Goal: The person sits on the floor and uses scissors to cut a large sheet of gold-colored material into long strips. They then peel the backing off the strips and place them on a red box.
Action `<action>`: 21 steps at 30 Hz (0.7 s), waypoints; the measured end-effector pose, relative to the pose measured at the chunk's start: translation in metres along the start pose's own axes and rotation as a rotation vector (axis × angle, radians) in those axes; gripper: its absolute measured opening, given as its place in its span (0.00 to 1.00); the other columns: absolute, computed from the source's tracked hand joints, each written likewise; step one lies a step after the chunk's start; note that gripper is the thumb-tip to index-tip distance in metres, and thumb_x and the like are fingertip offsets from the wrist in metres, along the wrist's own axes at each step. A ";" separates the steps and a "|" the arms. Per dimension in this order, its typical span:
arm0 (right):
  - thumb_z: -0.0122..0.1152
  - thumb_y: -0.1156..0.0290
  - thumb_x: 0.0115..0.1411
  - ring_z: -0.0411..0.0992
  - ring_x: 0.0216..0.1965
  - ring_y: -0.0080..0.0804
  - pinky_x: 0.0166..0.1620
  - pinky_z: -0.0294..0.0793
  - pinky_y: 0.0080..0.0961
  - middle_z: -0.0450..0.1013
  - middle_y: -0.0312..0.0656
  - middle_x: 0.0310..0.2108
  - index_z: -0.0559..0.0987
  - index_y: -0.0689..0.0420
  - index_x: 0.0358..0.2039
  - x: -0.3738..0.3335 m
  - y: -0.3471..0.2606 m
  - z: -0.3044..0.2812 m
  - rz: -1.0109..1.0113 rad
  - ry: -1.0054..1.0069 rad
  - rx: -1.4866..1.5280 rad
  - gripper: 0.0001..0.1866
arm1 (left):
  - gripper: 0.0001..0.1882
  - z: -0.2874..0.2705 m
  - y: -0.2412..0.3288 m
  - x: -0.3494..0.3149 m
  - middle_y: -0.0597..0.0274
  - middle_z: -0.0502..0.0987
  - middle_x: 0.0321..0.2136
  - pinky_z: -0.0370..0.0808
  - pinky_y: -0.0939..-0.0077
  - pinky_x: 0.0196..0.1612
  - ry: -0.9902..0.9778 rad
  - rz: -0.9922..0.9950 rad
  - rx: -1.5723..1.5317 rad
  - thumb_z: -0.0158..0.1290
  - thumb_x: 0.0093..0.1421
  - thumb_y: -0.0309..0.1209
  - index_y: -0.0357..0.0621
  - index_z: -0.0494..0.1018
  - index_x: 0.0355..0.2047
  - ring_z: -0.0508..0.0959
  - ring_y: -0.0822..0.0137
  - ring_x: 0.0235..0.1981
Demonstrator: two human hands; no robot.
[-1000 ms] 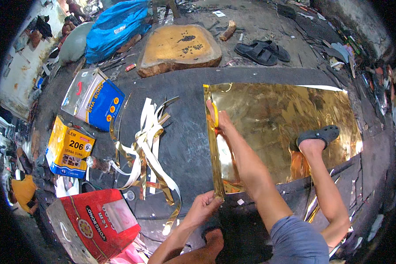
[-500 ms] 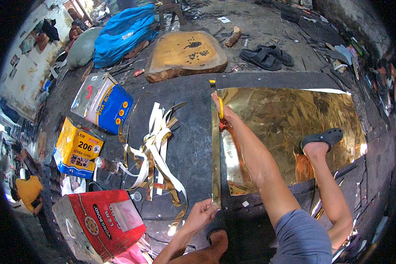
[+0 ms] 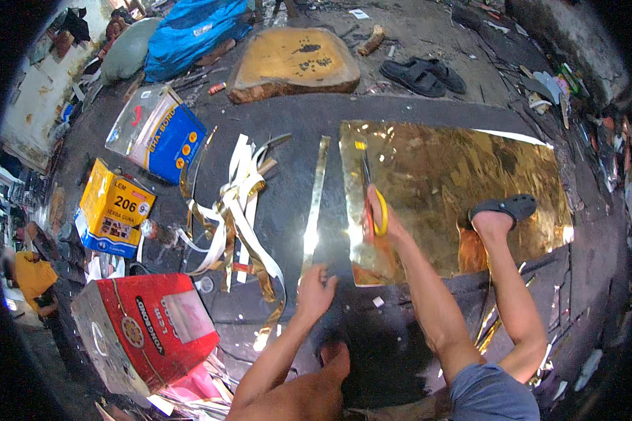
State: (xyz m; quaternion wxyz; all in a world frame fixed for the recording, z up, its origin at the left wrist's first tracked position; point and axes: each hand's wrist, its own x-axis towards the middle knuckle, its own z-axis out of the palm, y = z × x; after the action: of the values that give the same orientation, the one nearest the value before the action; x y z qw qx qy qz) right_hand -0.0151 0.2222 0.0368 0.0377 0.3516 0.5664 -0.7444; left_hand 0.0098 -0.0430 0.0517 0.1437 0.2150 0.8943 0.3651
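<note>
My right hand (image 3: 385,217) grips yellow-handled scissors (image 3: 367,189), their blades pointing away along the left edge of a large gold foil sheet (image 3: 456,175) spread on the dark mat (image 3: 302,126). A narrow gold strip (image 3: 314,203) lies apart from the sheet, just to its left. At the strip's near end my left hand (image 3: 314,291) rests, with fingers spread on it. My sandalled foot (image 3: 502,210) presses on the sheet's near right part.
A tangled pile of cut gold and white strips (image 3: 235,210) lies left of the strip. Blue (image 3: 158,133), yellow (image 3: 112,217) and red (image 3: 144,333) boxes line the left side. A wooden slab (image 3: 295,63) and dark sandals (image 3: 421,74) lie beyond the mat.
The strip has come free of the sheet and now lies shifted to the left. My right hand with the scissors pulled back toward me. My left hand moved to the strip's near end.
</note>
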 end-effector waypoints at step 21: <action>0.46 0.25 0.54 0.71 0.16 0.29 0.19 0.72 0.27 0.67 0.35 0.16 0.73 0.60 0.33 -0.292 0.135 0.028 0.547 -0.144 0.024 0.42 | 0.02 0.053 0.030 0.034 0.63 0.77 0.19 0.69 0.82 0.19 -0.284 -0.633 -0.736 0.58 0.53 0.23 0.36 0.78 0.26 0.73 0.75 0.17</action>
State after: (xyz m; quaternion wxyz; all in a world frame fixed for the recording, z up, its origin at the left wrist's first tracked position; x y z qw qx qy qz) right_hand 0.2518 0.0494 0.0954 0.2734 0.4380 0.4375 -0.7362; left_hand 0.0103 0.0241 0.0330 0.4337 -0.0843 0.6994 0.5618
